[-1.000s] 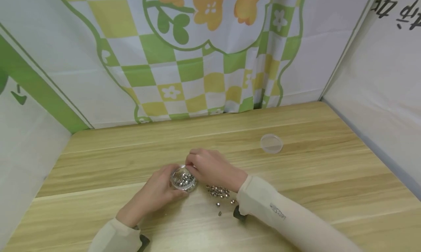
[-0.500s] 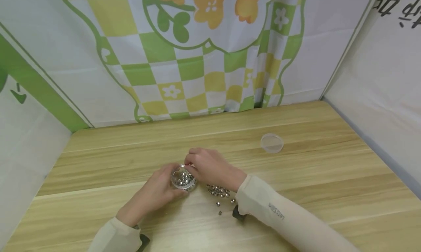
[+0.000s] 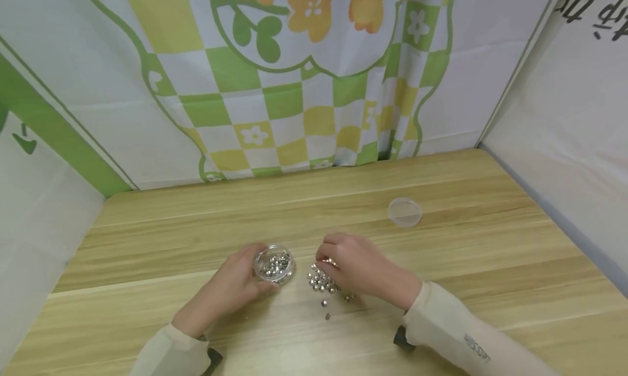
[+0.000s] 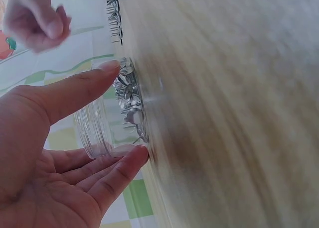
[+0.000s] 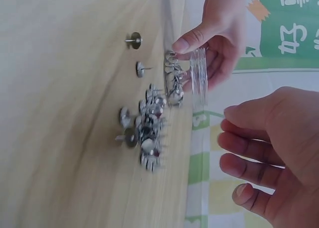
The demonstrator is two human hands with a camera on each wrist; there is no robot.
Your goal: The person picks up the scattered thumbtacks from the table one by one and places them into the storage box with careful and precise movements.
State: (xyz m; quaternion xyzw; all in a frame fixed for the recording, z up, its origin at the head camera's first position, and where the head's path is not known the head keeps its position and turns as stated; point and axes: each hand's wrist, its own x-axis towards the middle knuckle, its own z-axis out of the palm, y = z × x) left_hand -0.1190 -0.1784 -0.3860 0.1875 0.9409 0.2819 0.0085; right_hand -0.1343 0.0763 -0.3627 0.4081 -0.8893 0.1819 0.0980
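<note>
A clear round jar (image 5: 199, 77), partly filled with silver thumbtacks (image 4: 127, 93), stands open on the table. My left hand (image 3: 234, 282) holds it from the side, thumb and fingers curved around its wall. Right of the jar lies a heap of loose thumbtacks (image 5: 151, 128). My right hand (image 3: 354, 262) hovers over the far side of this heap and hides part of it. In the right wrist view its fingers (image 5: 234, 143) are loosely bent, with no tack showing between them and the thumb.
A clear round lid (image 3: 405, 212) lies farther back on the wooden table (image 3: 196, 218). Two stray thumbtacks (image 5: 140, 68) sit nearer the front than the heap. A checked curtain (image 3: 284, 109) hangs behind the table.
My right hand has moved right, away from the jar's rim, to above the thumbtack heap. My left hand still holds the jar in the same place.
</note>
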